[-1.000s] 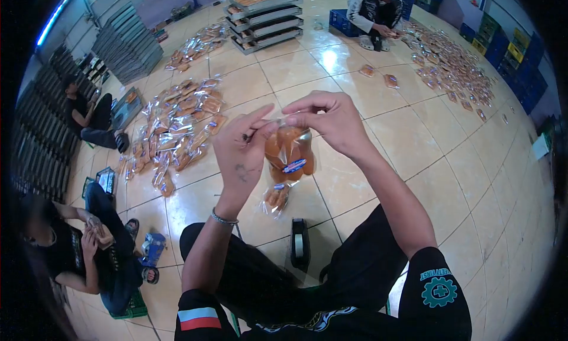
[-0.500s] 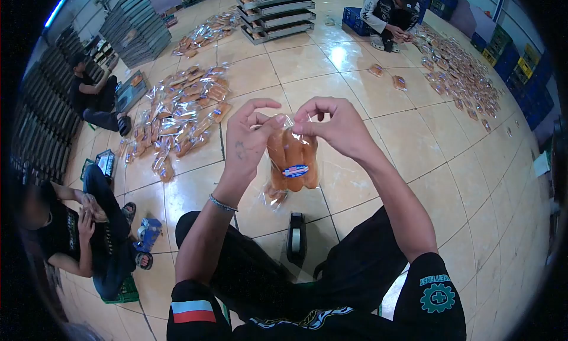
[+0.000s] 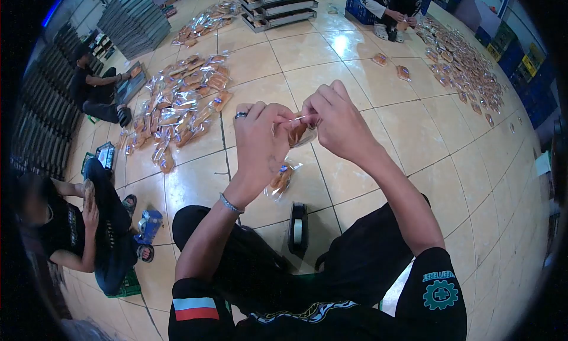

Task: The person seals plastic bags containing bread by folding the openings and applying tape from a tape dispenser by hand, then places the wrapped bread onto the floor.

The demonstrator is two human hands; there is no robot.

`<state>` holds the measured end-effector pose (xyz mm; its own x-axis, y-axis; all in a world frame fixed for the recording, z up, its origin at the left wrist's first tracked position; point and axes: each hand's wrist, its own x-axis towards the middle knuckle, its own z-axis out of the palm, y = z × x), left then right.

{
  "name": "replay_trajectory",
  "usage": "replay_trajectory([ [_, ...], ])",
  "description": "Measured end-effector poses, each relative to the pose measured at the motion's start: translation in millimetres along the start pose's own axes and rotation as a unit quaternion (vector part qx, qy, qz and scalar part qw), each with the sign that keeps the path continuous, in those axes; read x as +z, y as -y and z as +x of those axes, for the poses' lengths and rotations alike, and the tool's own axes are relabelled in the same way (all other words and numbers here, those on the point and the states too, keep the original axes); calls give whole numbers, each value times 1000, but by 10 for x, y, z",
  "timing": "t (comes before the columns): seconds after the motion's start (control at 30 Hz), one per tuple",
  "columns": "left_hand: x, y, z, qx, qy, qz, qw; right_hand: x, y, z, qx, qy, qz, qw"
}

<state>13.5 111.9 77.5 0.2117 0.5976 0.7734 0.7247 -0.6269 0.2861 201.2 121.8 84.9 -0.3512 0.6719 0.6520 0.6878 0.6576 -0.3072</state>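
Note:
A clear plastic bag of bread (image 3: 300,135) hangs in front of me, mostly hidden behind my hands. The fingers of my left hand (image 3: 258,137) are closed on one side of its gathered top, while my right hand (image 3: 343,125) pinches the other side. A thin, tight strip of the plastic shows between the two hands. Below them, another bag of bread (image 3: 280,180) lies on the tiled floor. A black tape dispenser (image 3: 298,229) stands on the floor between my knees.
Heaps of bagged bread (image 3: 180,101) lie at left, with more bags (image 3: 458,60) at far right. Metal trays (image 3: 278,9) are stacked ahead. One person (image 3: 77,222) sits at near left, another (image 3: 97,86) farther back, a third (image 3: 393,12) at upper right. A blue tape dispenser (image 3: 149,225) sits at left.
Both hands have turned over and drawn the bag's top tight between them. The bag has tipped away, so its label no longer shows. The bag on the floor is now uncovered.

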Motion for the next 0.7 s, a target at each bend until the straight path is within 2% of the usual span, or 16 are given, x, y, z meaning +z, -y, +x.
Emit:
replay_trajectory([
  [0.07,-30,38,-45,-103,84,-26,991,-26,-50,-16,-18,34,4,999],
  [0.1,-46,69,-61,-108,84,-27,990,-44,-83,-20,-18,39,5,999],
  [0.17,-82,166,-77,-223,198,-184,937,-65,-149,-27,5,68,99,993],
  [0.2,-65,229,-103,-229,197,-185,935,-58,-196,-18,5,74,100,992],
  [0.23,-27,300,-152,-301,224,-337,863,-37,-246,-18,99,118,195,969],
  [0.27,1,334,-190,-362,241,-479,763,-7,-274,-39,191,159,285,926],
  [0.3,21,326,-196,-366,237,-482,761,48,-293,-66,191,165,284,925],
  [0.37,64,294,-185,-537,193,-577,585,186,-326,-89,393,190,422,794],
  [0.4,83,304,-201,-538,189,-580,582,234,-289,-104,394,195,419,795],
  [0.47,146,363,-228,-548,142,-588,578,333,-207,-117,454,144,461,749],
  [0.5,178,401,-255,-547,135,-592,576,444,-272,-155,417,161,408,796],
  [0.53,205,440,-285,-543,126,-573,601,453,-184,-153,414,168,403,799],
  [0.57,216,482,-307,-539,118,-552,625,465,-43,-186,325,79,355,873],
  [0.63,159,532,-284,-523,97,-556,639,367,33,-180,123,39,242,962],
  [0.7,61,504,-236,-506,83,-556,654,237,75,-181,106,76,231,964],
])
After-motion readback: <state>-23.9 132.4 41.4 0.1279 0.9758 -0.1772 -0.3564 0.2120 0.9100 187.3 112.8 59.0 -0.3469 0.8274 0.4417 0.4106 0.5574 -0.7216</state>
